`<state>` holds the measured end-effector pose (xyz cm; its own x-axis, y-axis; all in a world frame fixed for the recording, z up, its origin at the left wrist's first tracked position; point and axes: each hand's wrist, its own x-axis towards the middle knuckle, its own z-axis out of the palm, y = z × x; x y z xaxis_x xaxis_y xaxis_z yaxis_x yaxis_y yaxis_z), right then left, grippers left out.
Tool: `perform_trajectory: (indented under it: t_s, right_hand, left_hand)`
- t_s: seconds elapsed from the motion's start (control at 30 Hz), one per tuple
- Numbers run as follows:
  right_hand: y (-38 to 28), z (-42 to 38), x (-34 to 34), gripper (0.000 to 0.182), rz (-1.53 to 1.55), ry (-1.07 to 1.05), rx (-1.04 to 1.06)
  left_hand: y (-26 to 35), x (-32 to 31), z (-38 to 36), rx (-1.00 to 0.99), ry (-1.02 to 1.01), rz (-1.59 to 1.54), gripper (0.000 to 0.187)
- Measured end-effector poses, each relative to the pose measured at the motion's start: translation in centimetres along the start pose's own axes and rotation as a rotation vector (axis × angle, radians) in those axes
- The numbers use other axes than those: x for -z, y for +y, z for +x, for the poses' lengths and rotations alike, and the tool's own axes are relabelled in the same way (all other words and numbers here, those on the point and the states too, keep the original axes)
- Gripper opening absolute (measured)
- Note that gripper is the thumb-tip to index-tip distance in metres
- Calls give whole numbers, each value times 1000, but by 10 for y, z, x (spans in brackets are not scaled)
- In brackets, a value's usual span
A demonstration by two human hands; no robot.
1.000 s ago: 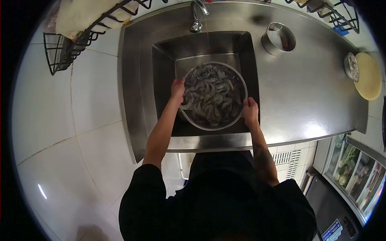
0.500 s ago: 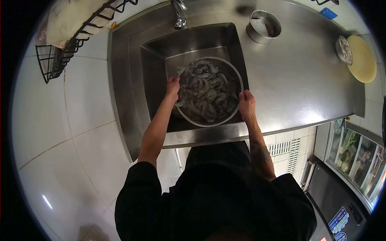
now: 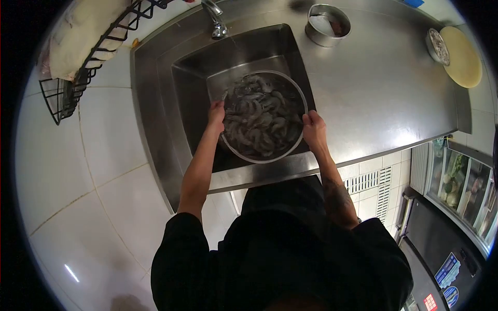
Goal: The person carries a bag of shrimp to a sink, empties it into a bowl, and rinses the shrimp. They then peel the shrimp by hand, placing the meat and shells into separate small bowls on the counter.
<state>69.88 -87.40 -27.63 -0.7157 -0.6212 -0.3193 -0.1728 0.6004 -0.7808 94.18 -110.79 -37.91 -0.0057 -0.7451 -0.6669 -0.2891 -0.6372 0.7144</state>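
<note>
A large round bowl with a pale rim (image 3: 265, 161) sits inside the stainless steel sink (image 3: 188, 90), full of raw grey shrimp (image 3: 262, 122). At its left edge my left hand (image 3: 216, 115) is closed on the rim, a shrimp showing just above the fingers. Opposite it, my right hand (image 3: 314, 129) grips the right side of the rim, close to the sink's right edge.
A faucet (image 3: 219, 28) rises behind the sink. On the steel counter (image 3: 378, 98) stand a metal pot (image 3: 327, 39) and, far right, a small bowl (image 3: 437, 47) beside a yellow round board (image 3: 463, 59). A black wire rack (image 3: 78, 85) hangs upper left; a glass-topped fridge (image 3: 456, 184) stands right.
My view has turned slightly, so the sink and counter sit further left and higher. The shrimp have shifted within the bowl, while both hands keep hold of its rim.
</note>
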Motion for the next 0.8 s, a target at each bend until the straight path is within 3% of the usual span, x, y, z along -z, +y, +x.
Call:
perform_trajectory:
  t_s: [0.3, 0.37, 0.5, 0.6, 0.67, 0.8]
  right_hand:
    - [1, -3, 2, 19, 61, 22, 4]
    - [8, 0, 5, 20, 92, -3, -64]
    - [20, -1, 24, 20, 151, 64, -80]
    - [19, -4, 45, 19, 242, 81, -109]
    - [12, -7, 63, 22, 251, 103, -90]
    - [31, -3, 119, 23, 297, 138, -93]
  left_hand:
    - [33, 2, -40, -34, 22, 125, 30]
    - [46, 0, -47, 44, 7, 59, 30]
    - [85, -11, -94, 16, -94, -32, 32]
    - [104, -21, -107, 14, -284, -65, 45]
    - [103, -28, -97, -141, -269, -148, 37]
    - [110, -80, -107, -215, -377, -95, 37]
